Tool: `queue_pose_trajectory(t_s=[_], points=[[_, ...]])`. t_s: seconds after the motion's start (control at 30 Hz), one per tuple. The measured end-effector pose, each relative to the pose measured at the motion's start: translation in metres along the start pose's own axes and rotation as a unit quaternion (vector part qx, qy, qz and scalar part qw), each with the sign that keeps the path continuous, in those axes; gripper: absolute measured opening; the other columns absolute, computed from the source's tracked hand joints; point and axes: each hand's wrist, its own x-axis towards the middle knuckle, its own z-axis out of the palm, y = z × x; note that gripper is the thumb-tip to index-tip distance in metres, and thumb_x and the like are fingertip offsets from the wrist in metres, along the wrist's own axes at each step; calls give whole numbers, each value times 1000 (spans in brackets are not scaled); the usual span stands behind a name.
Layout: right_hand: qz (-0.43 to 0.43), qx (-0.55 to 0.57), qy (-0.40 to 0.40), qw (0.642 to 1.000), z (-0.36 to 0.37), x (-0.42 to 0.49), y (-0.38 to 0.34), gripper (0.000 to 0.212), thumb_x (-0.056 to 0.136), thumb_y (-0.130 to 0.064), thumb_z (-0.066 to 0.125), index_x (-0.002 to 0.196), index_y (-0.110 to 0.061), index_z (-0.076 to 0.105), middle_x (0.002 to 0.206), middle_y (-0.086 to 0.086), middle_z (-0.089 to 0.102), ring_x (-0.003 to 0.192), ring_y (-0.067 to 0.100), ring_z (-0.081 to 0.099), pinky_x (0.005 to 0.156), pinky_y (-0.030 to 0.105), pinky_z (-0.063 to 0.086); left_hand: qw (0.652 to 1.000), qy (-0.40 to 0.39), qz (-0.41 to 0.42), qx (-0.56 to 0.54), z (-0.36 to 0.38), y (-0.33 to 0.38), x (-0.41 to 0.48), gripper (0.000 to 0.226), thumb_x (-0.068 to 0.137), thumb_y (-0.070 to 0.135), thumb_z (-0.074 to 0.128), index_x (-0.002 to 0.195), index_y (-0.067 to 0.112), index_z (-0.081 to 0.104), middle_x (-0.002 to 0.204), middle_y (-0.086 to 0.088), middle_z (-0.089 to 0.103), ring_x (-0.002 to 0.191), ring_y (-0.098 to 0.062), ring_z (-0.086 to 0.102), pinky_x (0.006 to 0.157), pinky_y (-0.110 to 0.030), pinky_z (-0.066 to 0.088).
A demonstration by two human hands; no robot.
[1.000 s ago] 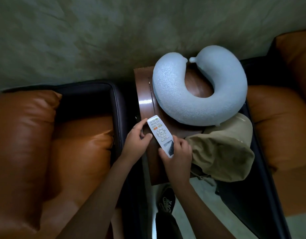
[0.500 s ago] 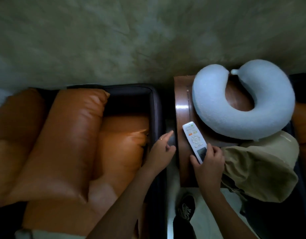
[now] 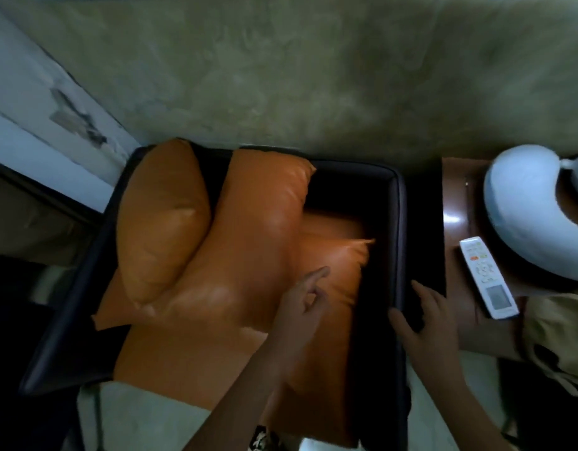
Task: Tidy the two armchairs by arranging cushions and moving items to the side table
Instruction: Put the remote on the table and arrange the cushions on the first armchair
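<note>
Over the left-side armchair, both hands are free and turned to the cushions.
The left hand (image 3: 305, 297) hovers above the seat cushion (image 3: 216, 353), forefinger stretched out and the other fingers loosely curled, holding nothing. The right hand (image 3: 424, 320) is spread and empty at the armchair (image 3: 399, 222) arm, though whether it presses down cannot be told. Just beyond the left fingertip, the inner cushion (image 3: 258, 229) slumps inside the chair's dark frame, and the outer cushion (image 3: 160, 222) lies overlapping it farther left. Just right of the right hand, the side table (image 3: 456, 203) carries the remote (image 3: 487, 281), a pale neck pillow (image 3: 525, 216) and a khaki cloth (image 3: 557, 336). Moving items looks done for this chair, and cushion arranging seems the step in hand. The next move calls for gripping each cushion and standing it squarely against the backrest.
</note>
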Motion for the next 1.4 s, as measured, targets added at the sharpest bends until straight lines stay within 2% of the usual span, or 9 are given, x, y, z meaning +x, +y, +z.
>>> queue_pose_trajectory(t_s=[0.1, 0.27, 0.47, 0.7, 0.83, 1.0, 1.17, 1.3, 1.4], points=[[-11, 3, -41, 999, 39, -18, -47, 60, 89, -21, 76, 143, -9, 53, 137, 14, 54, 128, 31, 47, 107, 53, 42, 1000, -4, 21, 2, -51, -15, -15, 43, 92, 20, 58, 124, 48, 55, 104, 8, 66, 92, -6, 63, 87, -22, 48], [0, 17, -53, 998, 89, -35, -104, 57, 96, -35, 66, 147, -17, 49, 141, 4, 51, 132, 22, 46, 106, 49, 45, 998, 5, 61, 19, -127, -27, -22, 43, 90, 30, 57, 121, 59, 51, 107, 14, 64, 96, 7, 60, 80, -7, 42], [5, 22, -43, 999, 112, -42, -121, 51, 98, -38, 62, 145, -20, 51, 139, -2, 57, 129, 17, 50, 104, 47, 48, 998, 43, 46, -22, -181, -43, -23, 41, 93, 26, 57, 131, 42, 58, 122, 22, 64, 110, -7, 62, 96, -43, 54], [-12, 36, -54, 998, 130, -25, -126, 50, 99, -40, 59, 146, -24, 49, 137, -7, 58, 121, 1, 46, 92, 26, 45, 998, 49, 41, -11, -200, -61, -22, 43, 99, 9, 58, 131, 39, 58, 122, 28, 62, 109, -3, 61, 89, -28, 54], [17, 64, -73, 995, 140, -21, -131, 53, 100, -45, 55, 149, -27, 45, 141, -5, 55, 122, 6, 50, 96, 32, 50, 993, 88, 66, 34, -200, -62, -18, 39, 97, 18, 58, 131, 37, 57, 118, 21, 62, 109, -1, 57, 84, -13, 46], [71, 99, -153, 981, 153, -16, -138, 68, 96, -62, 50, 156, -39, 29, 150, -6, 47, 122, 14, 54, 101, 45, 52, 982, 142, 38, 116, -203, -74, -15, 46, 98, 27, 61, 143, 23, 52, 138, 12, 51, 128, 1, 44, 101, -2, 28], [160, 175, -163, 958, 167, -7, -145, 80, 83, -80, 50, 152, -53, 21, 157, -5, 41, 130, 23, 51, 91, 32, 48, 989, 101, -65, 90, -218, -89, 1, 74, 89, 55, 65, 151, 24, 41, 152, -1, 44, 138, -17, 42, 114, -37, 36], [174, 237, -164, 941, 179, -9, -151, 99, 68, -92, 55, 151, -57, 15, 157, -10, 37, 105, 4, 53, 74, 17, 43, 995, 39, -70, 63, -226, -95, 12, 100, 66, 78, 70, 151, 36, 37, 146, 12, 50, 127, -7, 52, 99, -25, 45], [182, 262, -153, 935, 185, -17, -151, 96, 68, -91, 58, 149, -61, 14, 149, -18, 37, 97, -5, 50, 72, 15, 45, 998, -17, -58, 35, -229, -99, 18, 104, 62, 75, 79, 150, 48, 30, 146, 19, 48, 127, -3, 52, 103, -31, 47]])
